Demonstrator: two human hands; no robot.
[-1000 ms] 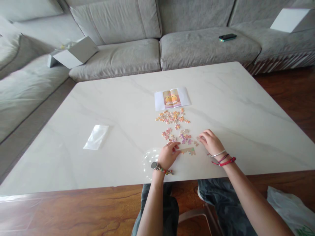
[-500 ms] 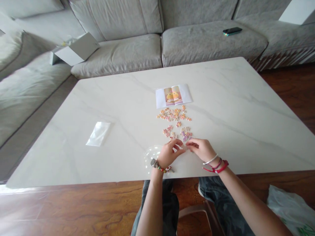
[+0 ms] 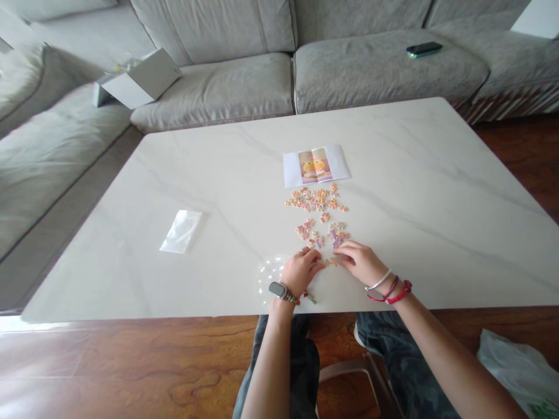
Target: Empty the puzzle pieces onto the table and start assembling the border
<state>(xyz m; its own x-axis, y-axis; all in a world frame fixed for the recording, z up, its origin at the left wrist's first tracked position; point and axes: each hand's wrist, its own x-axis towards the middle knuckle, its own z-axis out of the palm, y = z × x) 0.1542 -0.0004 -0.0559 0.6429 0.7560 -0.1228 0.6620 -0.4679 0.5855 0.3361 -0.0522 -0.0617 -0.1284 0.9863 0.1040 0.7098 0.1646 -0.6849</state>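
Near the front edge of the table, small joined jigsaw puzzle pieces (image 3: 331, 262) lie between my two hands. My left hand (image 3: 301, 272) is closed, its thumb and fingertips at the left end of these pieces. From the other side, my right hand (image 3: 361, 263) pinches at their right end, its fingertips partly hiding it. Just beyond my fingers are a cluster of purple and white puzzle pieces (image 3: 338, 233) and a group of pink ones (image 3: 304, 229). Farther off spreads a larger pile of orange and yellow pieces (image 3: 314, 199).
A folded picture sheet (image 3: 315, 166) lies behind the pile on the marble-patterned table (image 3: 209, 174). To the left is a clear plastic bag (image 3: 181, 231). A grey sofa (image 3: 227, 87) holds a phone (image 3: 424, 49) and a white box (image 3: 144, 78). Another plastic bag (image 3: 515, 369) rests on the floor.
My hands have come down to the table and moved slightly apart, and the joined pieces now show between them. The whole view has shifted a little.
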